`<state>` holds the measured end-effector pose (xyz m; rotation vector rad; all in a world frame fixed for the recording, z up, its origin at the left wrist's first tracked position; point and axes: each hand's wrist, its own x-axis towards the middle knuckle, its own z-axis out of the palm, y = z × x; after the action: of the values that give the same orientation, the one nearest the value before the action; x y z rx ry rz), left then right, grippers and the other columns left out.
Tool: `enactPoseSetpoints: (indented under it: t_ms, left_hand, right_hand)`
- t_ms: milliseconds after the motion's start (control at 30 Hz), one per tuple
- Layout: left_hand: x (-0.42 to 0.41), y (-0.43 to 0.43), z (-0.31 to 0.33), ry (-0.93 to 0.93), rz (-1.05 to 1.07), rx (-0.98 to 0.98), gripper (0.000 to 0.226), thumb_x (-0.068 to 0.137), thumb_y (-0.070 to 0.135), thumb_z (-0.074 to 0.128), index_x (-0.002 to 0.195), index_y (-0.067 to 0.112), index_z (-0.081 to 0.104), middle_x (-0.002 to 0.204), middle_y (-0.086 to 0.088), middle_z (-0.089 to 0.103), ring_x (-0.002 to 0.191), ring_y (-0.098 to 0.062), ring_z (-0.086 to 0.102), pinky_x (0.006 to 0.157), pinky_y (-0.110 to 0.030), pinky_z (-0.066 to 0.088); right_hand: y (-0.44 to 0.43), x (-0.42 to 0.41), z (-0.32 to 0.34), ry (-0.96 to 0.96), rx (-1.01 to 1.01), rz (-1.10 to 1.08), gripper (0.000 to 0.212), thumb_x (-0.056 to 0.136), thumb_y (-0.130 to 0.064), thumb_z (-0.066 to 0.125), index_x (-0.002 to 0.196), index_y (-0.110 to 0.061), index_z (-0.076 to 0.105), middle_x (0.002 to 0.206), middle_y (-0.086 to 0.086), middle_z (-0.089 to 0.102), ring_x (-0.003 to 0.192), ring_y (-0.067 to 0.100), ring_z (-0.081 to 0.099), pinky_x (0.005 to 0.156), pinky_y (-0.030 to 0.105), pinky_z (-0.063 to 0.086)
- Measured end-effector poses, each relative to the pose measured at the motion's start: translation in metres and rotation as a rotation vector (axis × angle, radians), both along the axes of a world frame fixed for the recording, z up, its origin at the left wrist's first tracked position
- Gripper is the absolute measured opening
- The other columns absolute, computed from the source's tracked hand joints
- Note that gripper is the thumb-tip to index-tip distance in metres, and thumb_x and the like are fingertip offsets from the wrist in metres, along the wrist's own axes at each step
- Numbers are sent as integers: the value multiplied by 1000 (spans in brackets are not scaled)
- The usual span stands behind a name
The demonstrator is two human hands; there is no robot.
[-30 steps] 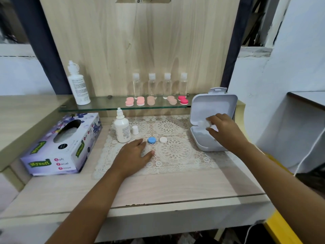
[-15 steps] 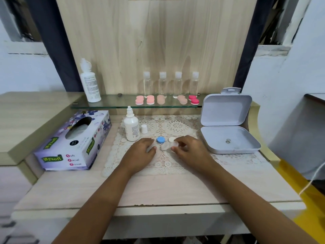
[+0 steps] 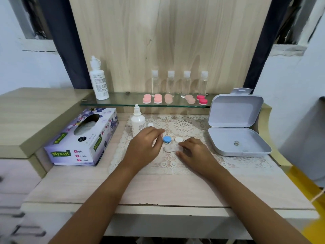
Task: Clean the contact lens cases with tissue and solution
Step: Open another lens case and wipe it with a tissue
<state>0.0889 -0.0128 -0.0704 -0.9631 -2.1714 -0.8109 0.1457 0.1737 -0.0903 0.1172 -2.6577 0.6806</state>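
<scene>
Noted shift of left hand (image 3: 144, 147) up beside blue cap (image 3: 167, 139), grip released; right hand (image 3: 195, 154) grip pinching lens case (image 3: 169, 148). Read on tissue box (image 3: 79, 140): "Mysoft Soft Facial Tissue".

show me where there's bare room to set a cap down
Free: the lace mat between the white cap and the open box, and the bare wood in front of the mat. Crowded: around the bottle, blue cap and lens case.

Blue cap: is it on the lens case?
No, the blue cap lies on the mat beside the white cap, off the case.
</scene>
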Motion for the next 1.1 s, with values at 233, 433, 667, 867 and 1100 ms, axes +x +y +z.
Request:
enactPoseSetpoints:
  t_ms: [233, 433, 667, 867, 1100]
  left_hand:
    - [-7, -43, 58, 30, 123, 268, 25, 90, 17, 52, 104, 5, 69, 89, -4, 67, 71, -7, 52, 66, -21, 43]
    - [-51, -116, 84, -222, 500, 98, 24, 92, 14, 50, 111, 10, 65, 110, -11, 63, 94, -25, 59, 81, -29, 41]
    - [-90, -159, 66, -491, 549, -508, 23, 88, 16, 54, 103, 14, 70, 110, -7, 65, 90, -22, 55, 77, -28, 42]
    - [-100, -159, 62, -599, 574, -727, 29, 90, 20, 48, 111, 15, 68, 117, -7, 63, 100, -23, 57, 84, -28, 44]
    - [-101, -150, 60, -611, 598, -771, 32, 88, 12, 46, 113, 17, 67, 121, -7, 61, 104, -24, 55, 81, -26, 42]
  right_hand:
    - [-1, 1, 1, 5, 0, 0, 27, 85, -31, 63, 106, -13, 65, 99, 1, 58, 95, 20, 51, 83, 30, 41]
    - [-1, 0, -1, 25, -15, 3, 28, 84, -30, 64, 107, -14, 65, 100, 0, 59, 97, 18, 52, 82, 28, 42]
    - [1, 0, -1, 32, 8, 9, 31, 84, -30, 66, 109, -12, 66, 102, 2, 60, 97, 19, 53, 81, 26, 40]
    - [1, 0, -2, 36, -7, 3, 27, 83, -26, 67, 106, -12, 67, 101, 2, 61, 98, 21, 54, 82, 29, 41]
    - [1, 0, -3, 41, -5, 5, 28, 83, -26, 67, 107, -11, 67, 99, 2, 60, 97, 20, 53, 80, 25, 38]
